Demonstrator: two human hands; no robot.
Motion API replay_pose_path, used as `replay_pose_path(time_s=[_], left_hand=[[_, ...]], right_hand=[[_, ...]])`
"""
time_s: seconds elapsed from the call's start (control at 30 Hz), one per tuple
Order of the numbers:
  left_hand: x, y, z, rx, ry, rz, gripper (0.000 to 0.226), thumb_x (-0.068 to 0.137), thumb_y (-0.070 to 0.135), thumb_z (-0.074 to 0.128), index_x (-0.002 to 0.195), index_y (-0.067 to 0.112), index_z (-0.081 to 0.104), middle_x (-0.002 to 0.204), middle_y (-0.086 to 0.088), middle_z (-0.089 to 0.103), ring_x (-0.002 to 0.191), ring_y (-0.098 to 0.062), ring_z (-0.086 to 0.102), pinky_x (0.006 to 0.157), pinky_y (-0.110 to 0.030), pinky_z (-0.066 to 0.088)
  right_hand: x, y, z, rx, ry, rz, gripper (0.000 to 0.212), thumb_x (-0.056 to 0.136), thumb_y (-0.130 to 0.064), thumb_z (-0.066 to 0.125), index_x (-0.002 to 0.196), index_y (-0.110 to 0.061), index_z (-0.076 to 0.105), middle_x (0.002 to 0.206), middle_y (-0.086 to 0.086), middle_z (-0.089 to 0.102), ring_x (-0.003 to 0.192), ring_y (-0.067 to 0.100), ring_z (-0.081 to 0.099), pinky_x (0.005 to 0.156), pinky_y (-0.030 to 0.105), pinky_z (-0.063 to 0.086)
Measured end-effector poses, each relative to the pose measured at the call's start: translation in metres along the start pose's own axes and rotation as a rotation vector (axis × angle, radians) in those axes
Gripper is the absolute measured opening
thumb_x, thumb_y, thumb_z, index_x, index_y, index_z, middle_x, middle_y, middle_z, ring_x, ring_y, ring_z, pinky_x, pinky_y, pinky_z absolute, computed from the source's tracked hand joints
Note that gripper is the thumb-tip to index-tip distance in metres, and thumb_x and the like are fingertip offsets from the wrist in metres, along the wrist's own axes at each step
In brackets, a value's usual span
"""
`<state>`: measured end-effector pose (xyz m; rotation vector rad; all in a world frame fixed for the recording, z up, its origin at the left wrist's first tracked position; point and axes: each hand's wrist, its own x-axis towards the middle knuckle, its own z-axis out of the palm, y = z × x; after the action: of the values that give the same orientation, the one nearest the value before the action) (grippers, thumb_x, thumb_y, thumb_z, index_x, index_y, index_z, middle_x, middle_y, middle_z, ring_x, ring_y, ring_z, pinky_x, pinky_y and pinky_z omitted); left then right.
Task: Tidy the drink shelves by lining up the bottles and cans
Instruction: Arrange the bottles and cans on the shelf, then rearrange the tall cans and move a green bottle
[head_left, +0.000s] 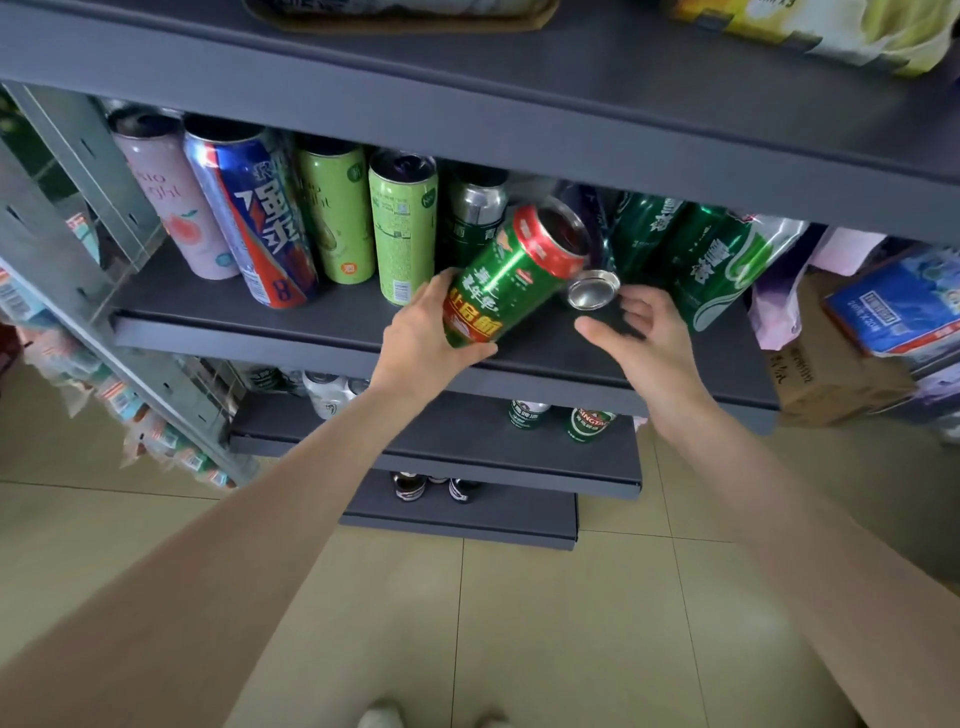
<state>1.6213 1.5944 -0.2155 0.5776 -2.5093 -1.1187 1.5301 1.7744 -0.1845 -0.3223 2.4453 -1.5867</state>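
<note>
My left hand (423, 335) grips a green can with a red rim (511, 275), tilted to the right above the dark shelf (322, 325). My right hand (641, 335) hovers beside it with fingers loosely spread, holding nothing, just below a can lying on its side (592, 288) with its silver bottom facing me. Upright on the shelf to the left stand a pink can (171, 197), a blue and red can (254, 223), two light green cans (402, 228) and a dark green can (475, 218). Green cans in plastic wrap (711, 254) lie at the right.
Another shelf board (519, 93) hangs close above the cans. Lower shelves hold green cans (587, 423) and dark bottles (408, 486). A cardboard box (831, 379) and blue packs (898, 306) sit at the right. Hanging packets (130, 410) line the left. Tiled floor lies below.
</note>
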Motion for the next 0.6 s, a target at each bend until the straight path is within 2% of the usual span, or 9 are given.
replay_pose_path(time_s=[0.1,0.23,0.3,0.4,0.47,0.6], left_hand=[[0.007,-0.006,0.006,-0.091,0.030,-0.042,0.075,0.071,0.029,0.079,0.132,0.012,0.039,0.124,-0.003,0.058,0.112,-0.020,0.055,0.096,-0.037,0.045],[0.009,-0.016,0.015,-0.154,0.065,-0.090,0.069,0.070,0.032,0.079,0.125,0.013,0.041,0.118,-0.002,0.060,0.106,-0.018,0.057,0.093,-0.033,0.047],[0.009,-0.019,0.016,-0.156,0.080,-0.099,0.069,0.070,0.033,0.079,0.125,0.014,0.040,0.117,-0.002,0.060,0.106,-0.016,0.057,0.090,-0.028,0.045],[0.009,-0.018,0.018,-0.148,0.088,-0.089,0.070,0.071,0.031,0.079,0.126,0.013,0.039,0.119,-0.003,0.059,0.106,-0.017,0.057,0.087,-0.024,0.042],[0.008,-0.018,0.019,-0.152,0.087,-0.087,0.071,0.072,0.031,0.078,0.127,0.013,0.038,0.121,-0.004,0.058,0.108,-0.018,0.056,0.087,-0.024,0.042],[0.007,-0.019,0.019,-0.184,0.068,-0.094,0.072,0.073,0.031,0.077,0.128,0.013,0.036,0.123,-0.005,0.056,0.109,-0.021,0.056,0.095,-0.035,0.046]], right_hand=[[0.041,0.008,0.014,-0.216,0.136,-0.004,0.064,0.076,-0.035,0.074,0.126,-0.010,0.043,0.126,0.008,0.047,0.112,0.020,0.048,0.092,0.026,0.038],[0.084,0.013,0.042,-0.286,0.136,0.031,0.081,0.075,-0.042,0.073,0.132,-0.002,0.032,0.130,0.019,0.047,0.118,0.033,0.048,0.100,0.042,0.041],[0.094,0.016,0.051,-0.288,0.162,0.083,0.087,0.076,-0.041,0.073,0.138,-0.001,0.027,0.134,0.021,0.044,0.122,0.036,0.045,0.101,0.042,0.040],[0.087,0.016,0.051,-0.305,0.183,0.100,0.080,0.077,-0.035,0.072,0.135,-0.002,0.028,0.134,0.021,0.039,0.121,0.036,0.043,0.100,0.041,0.040],[0.070,0.021,0.041,-0.336,0.155,0.098,0.075,0.072,-0.034,0.074,0.127,-0.005,0.033,0.128,0.018,0.042,0.116,0.035,0.046,0.099,0.043,0.040],[0.040,0.025,0.015,-0.550,-0.001,0.123,0.087,0.056,-0.046,0.073,0.123,-0.008,0.034,0.120,0.016,0.050,0.111,0.037,0.049,0.097,0.048,0.041]])
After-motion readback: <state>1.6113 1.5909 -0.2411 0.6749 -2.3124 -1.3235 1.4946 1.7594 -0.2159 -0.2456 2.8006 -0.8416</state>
